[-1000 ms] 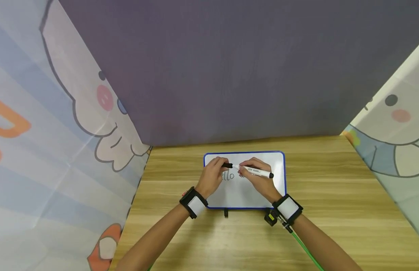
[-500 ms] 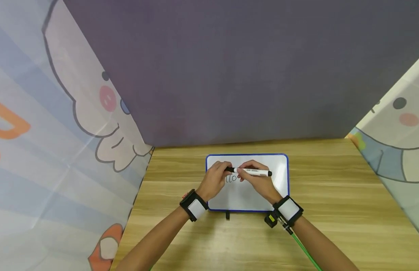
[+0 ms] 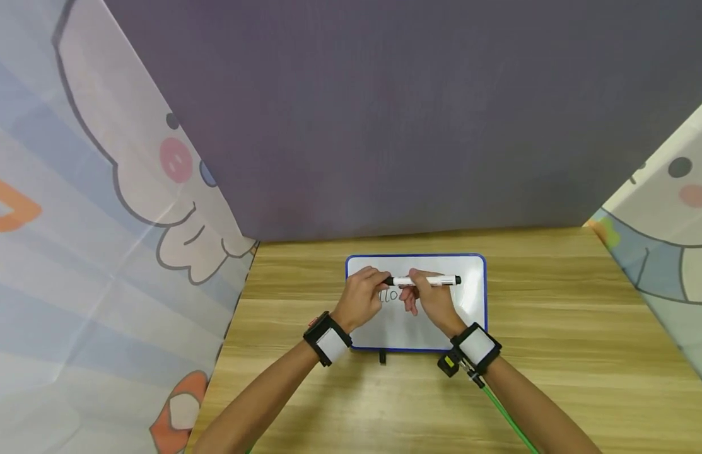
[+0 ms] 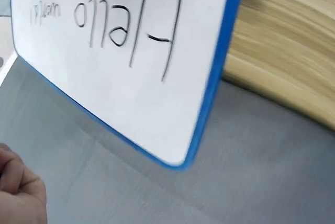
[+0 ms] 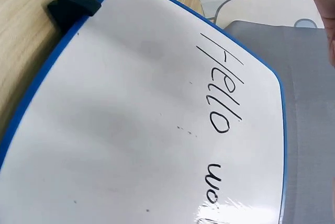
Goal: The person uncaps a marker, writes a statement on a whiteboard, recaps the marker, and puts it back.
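Note:
A white marker [image 3: 441, 280] with a dark end lies level above the whiteboard [image 3: 407, 331] in the head view. My left hand [image 3: 359, 299] pinches its black cap [image 3: 389, 280], which sits against the left end of the barrel. My right hand [image 3: 436, 302] holds the barrel between thumb and fingers, with some other fingers loose below. The blue-rimmed whiteboard carries handwriting [image 4: 125, 25], "Hello" and a smaller second word, plain in the left wrist view. Part of a hand [image 4: 21, 192] shows at that view's lower left; the marker is hidden there.
The board is on a wooden table [image 3: 555, 315], with a dark clip-like foot [image 5: 76, 7] on its edge. A grey panel [image 3: 385, 126] rises behind, and cartoon-printed sheets [image 3: 101, 284] flank the table. A green cable [image 3: 509, 419] runs from the right wrist.
The cap and barrel have come together in line, and the marker has turned level. My right hand's thumb has shifted along the barrel while its lower fingers have loosened downward.

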Demonstrator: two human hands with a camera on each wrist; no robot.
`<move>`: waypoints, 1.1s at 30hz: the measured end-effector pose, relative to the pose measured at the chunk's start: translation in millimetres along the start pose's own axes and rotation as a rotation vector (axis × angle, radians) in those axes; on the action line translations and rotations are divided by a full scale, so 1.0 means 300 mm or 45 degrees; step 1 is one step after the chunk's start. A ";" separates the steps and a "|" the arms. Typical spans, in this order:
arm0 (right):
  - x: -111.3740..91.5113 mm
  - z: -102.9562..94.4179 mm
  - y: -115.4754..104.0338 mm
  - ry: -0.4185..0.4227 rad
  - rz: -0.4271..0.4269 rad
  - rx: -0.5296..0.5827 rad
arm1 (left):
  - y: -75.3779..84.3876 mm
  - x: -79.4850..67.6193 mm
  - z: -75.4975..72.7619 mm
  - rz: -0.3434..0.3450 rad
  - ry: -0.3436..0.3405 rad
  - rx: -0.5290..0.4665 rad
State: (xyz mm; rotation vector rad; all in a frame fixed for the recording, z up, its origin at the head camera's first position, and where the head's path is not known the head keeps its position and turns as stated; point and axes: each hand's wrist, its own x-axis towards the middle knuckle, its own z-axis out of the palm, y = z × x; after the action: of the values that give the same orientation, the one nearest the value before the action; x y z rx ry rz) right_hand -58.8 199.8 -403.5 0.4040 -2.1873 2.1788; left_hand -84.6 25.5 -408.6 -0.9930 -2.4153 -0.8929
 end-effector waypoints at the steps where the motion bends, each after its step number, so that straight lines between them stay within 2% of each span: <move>1: 0.002 0.002 -0.002 0.004 -0.017 0.016 | 0.004 0.006 0.000 -0.017 0.007 -0.019; 4: 0.006 0.011 -0.009 0.024 -0.070 0.055 | 0.013 0.018 0.000 -0.042 0.034 -0.062; 6: 0.007 0.020 -0.014 0.045 -0.088 0.082 | 0.018 0.023 0.001 0.000 0.073 -0.027; 11: 0.000 0.044 -0.020 0.112 -0.089 0.144 | 0.027 0.022 0.005 0.225 0.215 0.262; 12: -0.002 0.049 -0.021 0.127 -0.080 0.157 | 0.028 0.021 0.006 0.254 0.240 0.315; 14: -0.006 0.056 -0.023 0.155 -0.064 0.175 | 0.034 0.021 0.004 0.261 0.269 0.343; 18: -0.008 0.053 -0.018 0.142 -0.019 0.164 | 0.041 0.019 -0.011 0.156 0.191 0.176; 21: -0.009 0.015 0.000 0.032 0.062 0.097 | 0.034 0.018 -0.024 0.073 0.080 0.052; 23: -0.011 -0.024 0.011 -0.026 0.099 0.048 | 0.016 0.017 -0.031 0.039 0.021 0.034; 26: -0.022 -0.089 0.012 0.034 0.071 -0.085 | -0.020 0.016 -0.039 0.020 -0.043 0.064; 29: -0.028 -0.141 -0.001 0.108 -0.041 -0.375 | -0.045 0.016 -0.043 0.035 -0.100 0.135; 31: -0.025 -0.160 -0.012 0.068 -0.125 -0.636 | -0.048 0.019 -0.044 0.050 -0.141 0.166; 33: -0.023 -0.167 -0.016 -0.021 -0.216 -0.839 | -0.042 0.025 -0.041 0.056 -0.184 0.182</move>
State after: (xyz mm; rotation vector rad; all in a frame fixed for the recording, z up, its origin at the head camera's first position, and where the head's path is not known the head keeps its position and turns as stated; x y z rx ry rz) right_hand -59.2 250.5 -399.1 0.5354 -2.5822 1.2669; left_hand -97.6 13.8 -400.7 -1.0850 -2.5252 -0.6433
